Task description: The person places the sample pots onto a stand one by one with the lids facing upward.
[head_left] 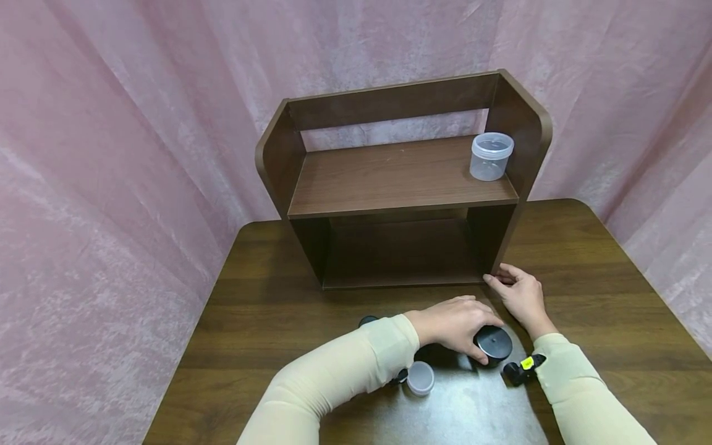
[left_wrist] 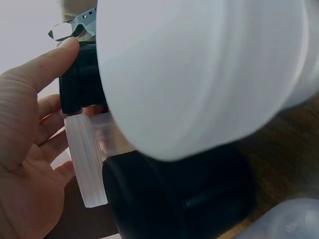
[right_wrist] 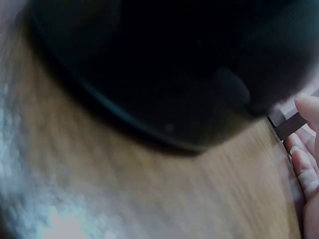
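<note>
Left hand (head_left: 456, 322) grips black jar (head_left: 494, 343) on the surface (head_left: 578, 272) in front of the shelf (head_left: 378, 173), right hand (head_left: 521, 298) pinches the shelf's lower front corner, so looks like the grasping step; next move likely calls for lifting clear of the right.

"Backdrop, from my remote feed?"
"Pink curtain (head_left: 122, 154), mottled paler in patches. I log loose folds behind the wooden table (head_left: 606, 296) and down both sides."
"Tabletop?"
"Brown, streaky grain, far corners rounded. I note its near part shining pale."
</note>
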A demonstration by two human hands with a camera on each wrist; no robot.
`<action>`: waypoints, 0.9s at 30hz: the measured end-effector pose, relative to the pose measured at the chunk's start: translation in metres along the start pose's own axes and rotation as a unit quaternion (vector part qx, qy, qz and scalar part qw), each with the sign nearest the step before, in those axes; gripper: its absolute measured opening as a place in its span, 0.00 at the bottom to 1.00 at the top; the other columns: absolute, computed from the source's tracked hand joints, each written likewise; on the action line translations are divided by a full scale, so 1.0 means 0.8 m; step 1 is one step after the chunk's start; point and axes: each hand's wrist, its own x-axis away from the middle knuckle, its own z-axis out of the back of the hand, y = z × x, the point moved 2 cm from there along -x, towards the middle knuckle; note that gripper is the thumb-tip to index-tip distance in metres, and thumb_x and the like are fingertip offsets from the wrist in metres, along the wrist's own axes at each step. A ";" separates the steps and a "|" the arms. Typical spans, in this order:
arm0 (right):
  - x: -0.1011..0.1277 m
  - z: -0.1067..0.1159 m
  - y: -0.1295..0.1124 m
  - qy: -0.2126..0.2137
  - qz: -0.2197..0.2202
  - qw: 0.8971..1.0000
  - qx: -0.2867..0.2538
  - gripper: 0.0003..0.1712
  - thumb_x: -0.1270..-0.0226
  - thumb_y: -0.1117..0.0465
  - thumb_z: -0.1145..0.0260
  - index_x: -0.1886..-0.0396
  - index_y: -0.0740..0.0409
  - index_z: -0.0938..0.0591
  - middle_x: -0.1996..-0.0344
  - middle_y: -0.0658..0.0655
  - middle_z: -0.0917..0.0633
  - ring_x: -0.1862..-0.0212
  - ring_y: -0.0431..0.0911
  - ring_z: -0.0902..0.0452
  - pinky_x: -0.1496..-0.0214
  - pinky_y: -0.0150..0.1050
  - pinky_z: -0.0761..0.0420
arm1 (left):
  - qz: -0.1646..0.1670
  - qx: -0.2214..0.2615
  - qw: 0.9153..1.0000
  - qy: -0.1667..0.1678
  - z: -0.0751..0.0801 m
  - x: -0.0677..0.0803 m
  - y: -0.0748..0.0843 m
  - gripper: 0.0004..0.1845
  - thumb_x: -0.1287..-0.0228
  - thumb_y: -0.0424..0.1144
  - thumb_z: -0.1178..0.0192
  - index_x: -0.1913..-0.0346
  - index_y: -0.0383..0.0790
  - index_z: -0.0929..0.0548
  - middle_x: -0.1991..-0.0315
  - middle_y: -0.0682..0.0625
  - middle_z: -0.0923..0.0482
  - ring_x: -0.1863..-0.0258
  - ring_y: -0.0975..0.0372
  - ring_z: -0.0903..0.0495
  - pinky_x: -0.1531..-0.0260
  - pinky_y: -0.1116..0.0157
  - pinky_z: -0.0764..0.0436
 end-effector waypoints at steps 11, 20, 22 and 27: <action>0.000 0.000 0.001 -0.001 -0.001 1.000 0.007 0.35 0.38 0.44 0.32 0.43 0.67 0.22 0.58 0.63 0.14 0.56 0.56 0.16 0.62 0.20 0.29 | -0.008 0.003 1.000 0.002 0.000 0.000 0.002 0.39 0.49 0.64 0.33 0.35 0.54 0.27 0.42 0.65 0.28 0.42 0.77 0.33 0.34 0.72 0.46; 0.000 0.000 0.000 -0.003 -0.004 1.000 0.014 0.36 0.39 0.43 0.32 0.42 0.67 0.22 0.57 0.63 0.14 0.55 0.55 0.17 0.56 0.39 0.22 | -0.011 0.011 0.999 0.035 0.011 0.006 0.000 0.37 0.48 0.64 0.34 0.35 0.54 0.26 0.42 0.63 0.27 0.43 0.74 0.33 0.40 0.77 0.39; 0.000 0.001 -0.001 -0.003 -0.005 1.000 0.015 0.36 0.39 0.43 0.32 0.42 0.67 0.23 0.57 0.63 0.14 0.55 0.55 0.17 0.55 0.40 0.22 | -0.010 0.012 0.999 0.038 0.016 0.008 0.000 0.38 0.47 0.64 0.35 0.35 0.53 0.27 0.41 0.63 0.28 0.41 0.74 0.33 0.40 0.77 0.39; -0.001 0.002 -0.003 -0.007 -0.010 1.000 0.014 0.36 0.39 0.43 0.32 0.41 0.67 0.23 0.57 0.63 0.14 0.55 0.56 0.17 0.59 0.28 0.25 | -0.005 0.012 0.998 0.053 0.031 0.015 0.000 0.38 0.45 0.65 0.37 0.33 0.52 0.28 0.39 0.62 0.29 0.38 0.74 0.35 0.39 0.79 0.41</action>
